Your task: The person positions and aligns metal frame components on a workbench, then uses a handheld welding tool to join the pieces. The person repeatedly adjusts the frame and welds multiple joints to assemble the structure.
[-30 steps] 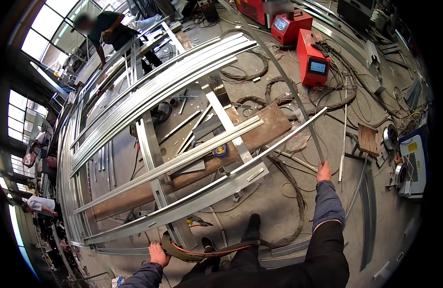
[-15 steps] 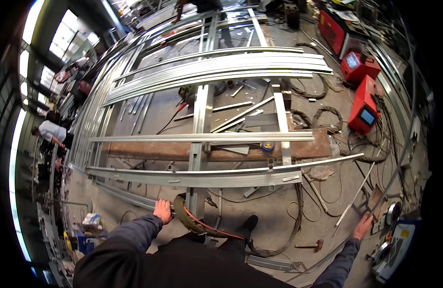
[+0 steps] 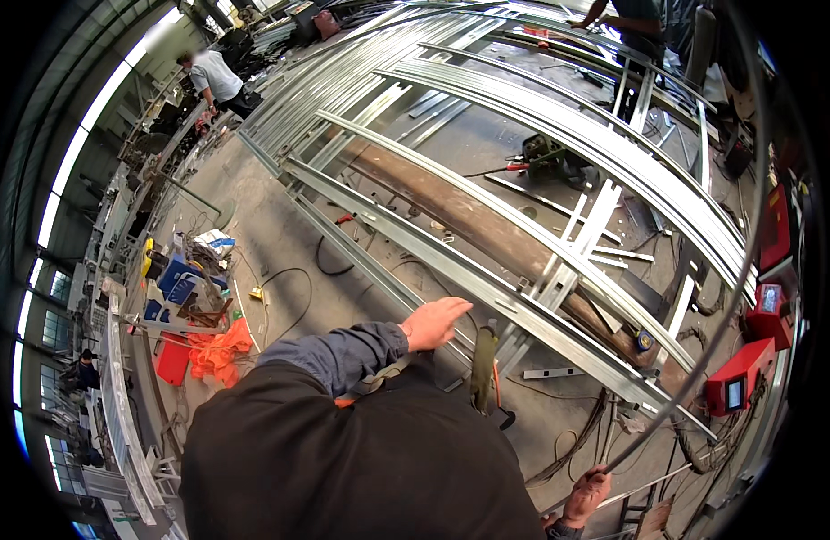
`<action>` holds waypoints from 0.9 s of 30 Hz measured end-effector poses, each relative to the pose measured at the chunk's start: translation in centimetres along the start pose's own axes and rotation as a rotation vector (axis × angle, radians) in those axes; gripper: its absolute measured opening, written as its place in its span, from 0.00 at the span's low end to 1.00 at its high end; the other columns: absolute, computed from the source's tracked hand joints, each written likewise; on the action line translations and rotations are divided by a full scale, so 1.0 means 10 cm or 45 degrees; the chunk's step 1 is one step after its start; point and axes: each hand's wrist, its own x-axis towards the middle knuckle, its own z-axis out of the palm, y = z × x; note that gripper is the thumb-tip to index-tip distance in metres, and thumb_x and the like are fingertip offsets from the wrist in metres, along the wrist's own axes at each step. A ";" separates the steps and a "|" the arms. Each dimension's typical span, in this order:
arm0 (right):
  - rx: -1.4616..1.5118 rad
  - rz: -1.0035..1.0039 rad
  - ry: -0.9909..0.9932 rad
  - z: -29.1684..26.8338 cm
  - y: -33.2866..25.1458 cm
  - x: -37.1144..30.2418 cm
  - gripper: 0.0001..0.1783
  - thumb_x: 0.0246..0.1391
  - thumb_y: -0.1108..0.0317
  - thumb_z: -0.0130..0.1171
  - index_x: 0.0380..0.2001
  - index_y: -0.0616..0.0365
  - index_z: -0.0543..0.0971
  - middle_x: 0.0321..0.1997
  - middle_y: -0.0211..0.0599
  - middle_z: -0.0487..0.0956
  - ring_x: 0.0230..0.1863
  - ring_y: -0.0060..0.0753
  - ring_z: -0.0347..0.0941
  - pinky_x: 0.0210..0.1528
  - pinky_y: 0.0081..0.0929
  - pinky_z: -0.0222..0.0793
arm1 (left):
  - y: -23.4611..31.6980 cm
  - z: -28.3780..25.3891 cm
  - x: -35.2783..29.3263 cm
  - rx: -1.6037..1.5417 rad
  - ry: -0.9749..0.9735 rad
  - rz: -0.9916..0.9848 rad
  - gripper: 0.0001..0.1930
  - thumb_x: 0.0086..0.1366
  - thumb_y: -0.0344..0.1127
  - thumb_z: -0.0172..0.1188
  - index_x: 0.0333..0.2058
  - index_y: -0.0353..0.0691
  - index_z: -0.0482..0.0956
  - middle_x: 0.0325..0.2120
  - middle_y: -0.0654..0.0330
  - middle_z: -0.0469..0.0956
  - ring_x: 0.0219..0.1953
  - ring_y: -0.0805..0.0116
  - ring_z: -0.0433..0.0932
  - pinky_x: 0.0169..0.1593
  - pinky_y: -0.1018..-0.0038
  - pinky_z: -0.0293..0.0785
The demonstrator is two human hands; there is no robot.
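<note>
My left hand (image 3: 436, 324), fingers stretched out and holding nothing I can see, is over the nearest metal rail (image 3: 356, 252); whether it touches is unclear. Beside its fingertips hangs a green wrapped cable (image 3: 482, 369) with an orange lead. My right hand (image 3: 587, 496), low on the right, is closed round a long thin grey rod (image 3: 678, 402). The rod rises past the right side of the frame and looks bowed. Just beyond my left hand lies a wider steel channel (image 3: 415, 238), resting across cross members of the work frame.
Bright metal profiles (image 3: 568, 126) lie across the frame. Red machines with screens (image 3: 739, 376) stand at right, near cables on the floor. A blue tool box (image 3: 179, 279) and orange cloth (image 3: 221, 351) sit at left. One person (image 3: 219, 79) bends at far left; another (image 3: 636, 22) works at the far side.
My view has swung left. My left hand has come off the rail end and its fingers have straightened. My right hand still grips the rod, now nearer my body.
</note>
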 end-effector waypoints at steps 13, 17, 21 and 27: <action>-0.871 -0.036 -0.711 3.33 -1.27 0.69 0.29 0.74 0.50 0.61 0.25 0.62 0.67 0.18 0.41 0.62 0.21 0.32 0.57 0.25 0.40 0.56 | -1.46 -2.39 0.31 0.432 0.379 0.957 0.19 0.73 0.40 0.63 0.60 0.46 0.79 0.47 0.63 0.80 0.53 0.61 0.79 0.67 0.58 0.72; -1.074 -0.039 -0.859 3.87 -1.84 0.92 0.25 0.72 0.57 0.62 0.24 0.62 0.71 0.16 0.43 0.68 0.19 0.31 0.62 0.25 0.40 0.60 | -2.13 -2.49 0.20 0.263 0.197 0.823 0.15 0.70 0.52 0.68 0.39 0.48 0.80 0.32 0.67 0.74 0.38 0.66 0.78 0.43 0.64 0.75; -1.424 -0.022 -0.976 3.68 -2.17 1.17 0.21 0.74 0.51 0.60 0.40 0.59 0.85 0.36 0.56 0.82 0.39 0.60 0.80 0.42 0.54 0.74 | -2.76 -2.50 0.15 0.123 0.126 0.676 0.21 0.73 0.57 0.65 0.31 0.47 0.73 0.29 0.62 0.75 0.35 0.57 0.81 0.36 0.59 0.77; -1.308 -0.145 -0.940 3.30 -1.67 1.61 0.19 0.77 0.54 0.59 0.35 0.58 0.82 0.24 0.44 0.74 0.22 0.48 0.72 0.28 0.45 0.71 | -3.19 -2.44 0.27 -0.090 -0.162 0.379 0.25 0.74 0.60 0.62 0.31 0.42 0.75 0.29 0.53 0.80 0.37 0.44 0.82 0.37 0.50 0.76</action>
